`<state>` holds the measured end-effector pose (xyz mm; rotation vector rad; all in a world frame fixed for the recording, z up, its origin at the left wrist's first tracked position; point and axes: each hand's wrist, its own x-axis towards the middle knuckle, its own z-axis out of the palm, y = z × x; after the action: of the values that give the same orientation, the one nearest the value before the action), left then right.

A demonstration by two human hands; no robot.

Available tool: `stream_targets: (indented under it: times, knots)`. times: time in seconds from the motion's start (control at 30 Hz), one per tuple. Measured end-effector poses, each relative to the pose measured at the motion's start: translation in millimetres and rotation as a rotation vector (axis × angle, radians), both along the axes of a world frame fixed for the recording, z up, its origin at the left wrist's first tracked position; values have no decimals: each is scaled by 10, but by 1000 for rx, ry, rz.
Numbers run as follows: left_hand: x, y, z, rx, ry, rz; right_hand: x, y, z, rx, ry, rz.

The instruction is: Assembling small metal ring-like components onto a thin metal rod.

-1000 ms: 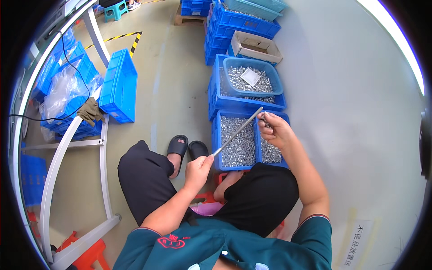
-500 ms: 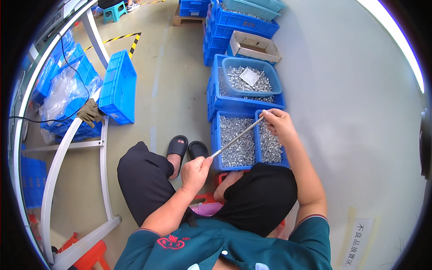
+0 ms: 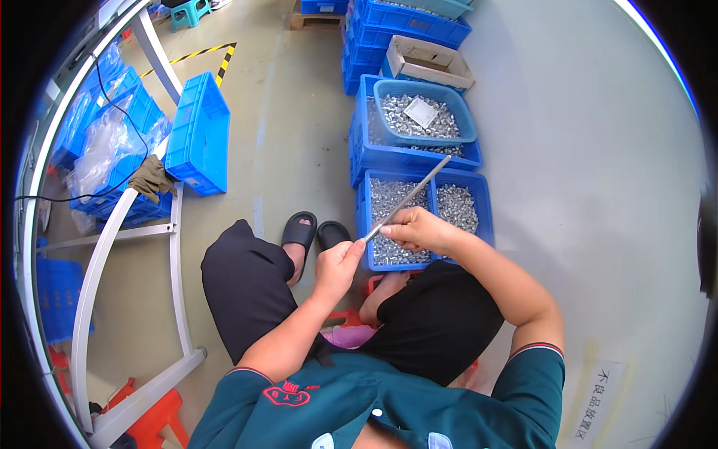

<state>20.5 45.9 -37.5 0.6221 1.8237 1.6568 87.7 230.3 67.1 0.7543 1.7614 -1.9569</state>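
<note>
A thin grey metal rod (image 3: 420, 187) slants up and to the right over a divided blue bin. My left hand (image 3: 338, 267) is closed round the rod's lower end. Just above it, my right hand (image 3: 416, 227) pinches the rod between thumb and fingers, and the far end sticks out free. Beneath lies the blue bin (image 3: 489, 217), split by a divider, with small shiny metal parts (image 3: 390, 196) in both compartments. My right hand partly hides the parts in the left compartment.
Behind the bin stands another blue crate (image 3: 362, 150) with a light blue basin (image 3: 468, 131) of metal parts. A cardboard box (image 3: 449, 73) and stacked crates stand farther back. To the left are a white metal frame (image 3: 176, 277) and an upright blue crate (image 3: 216, 135).
My right hand has slid down from the rod's far end to near my left hand, leaving that end free. The rod now points more steeply upward.
</note>
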Motion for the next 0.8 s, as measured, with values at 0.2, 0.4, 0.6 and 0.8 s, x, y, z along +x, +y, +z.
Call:
stream_targets:
  times: [0.2, 0.4, 0.6, 0.8]
  knots:
    - [-15, -22, -60, -13, 3, 32, 143, 456, -10, -195, -23, -338]
    - [-1, -75, -33, -76, 36, 16, 248, 755, 55, -307, 226, -590]
    - [5, -164, 42, -139, 107, -10, 294, 810, 43, -427, 349, -680]
    - [12, -193, 56, -159, 195, -14, 230, 693, 105, -378, 356, -683]
